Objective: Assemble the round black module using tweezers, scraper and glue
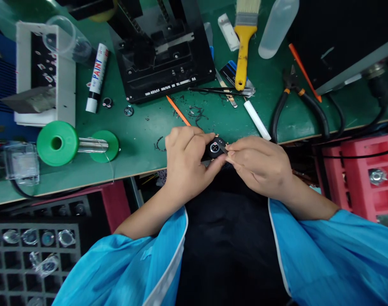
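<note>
Between my hands, at the bench's front edge, is a small black watch body (215,147) with a round sensor window and metal contacts on the side facing up. My left hand (188,159) pinches it from the left, thumb below and forefinger above. A thin dark tool, perhaps a blade or tweezers tip, is pinched in my right hand (260,163). Its end touches the watch body beside the round window; the rest is hidden by my fingers. An orange stick (178,110) lies just beyond my left hand, near black scraps (197,114).
A black fixture (168,80) stands behind my hands. A green solder spool (57,143) and paint marker (97,76) are left. Tweezers (219,90), a yellow brush (242,55), a white stick (257,120) and pliers (297,102) lie right. A pink foam tray (366,170) is far right.
</note>
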The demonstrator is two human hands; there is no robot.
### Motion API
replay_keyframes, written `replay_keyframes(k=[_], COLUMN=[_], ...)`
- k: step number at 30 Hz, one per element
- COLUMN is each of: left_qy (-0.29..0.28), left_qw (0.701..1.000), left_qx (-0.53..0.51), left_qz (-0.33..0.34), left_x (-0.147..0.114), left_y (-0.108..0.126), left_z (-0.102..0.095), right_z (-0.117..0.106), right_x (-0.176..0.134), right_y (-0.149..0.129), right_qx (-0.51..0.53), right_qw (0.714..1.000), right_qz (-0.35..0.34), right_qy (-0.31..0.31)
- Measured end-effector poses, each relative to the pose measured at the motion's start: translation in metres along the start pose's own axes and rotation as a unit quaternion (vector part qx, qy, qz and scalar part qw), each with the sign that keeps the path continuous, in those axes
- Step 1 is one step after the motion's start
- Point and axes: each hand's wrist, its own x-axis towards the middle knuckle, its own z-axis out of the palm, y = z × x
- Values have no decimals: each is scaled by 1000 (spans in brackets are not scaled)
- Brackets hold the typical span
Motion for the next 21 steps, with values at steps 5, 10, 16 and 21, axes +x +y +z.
replay_keyframes(k=[5,10,16,21], left_qy=[-2,-11,-9,-8], left_qw=[1000,1000,1000,1000], left_qx=[-2,6,18,22], left_qz=[-2,-16,-11,-8], left_x=[0,-1,1,1], left_y=[0,0,1,1], left_z=[-1,0,-1,-1], right_z=[0,-2,-3,0], right_x=[-1,-1,0,-1], right_y=[0,1,1,2], right_qx=[-1,-4,-7,6], right_qw=[1000,1000,1000,1000], right_qz=[3,0,7,10], right_qy=[-5,-10,-15,-10])
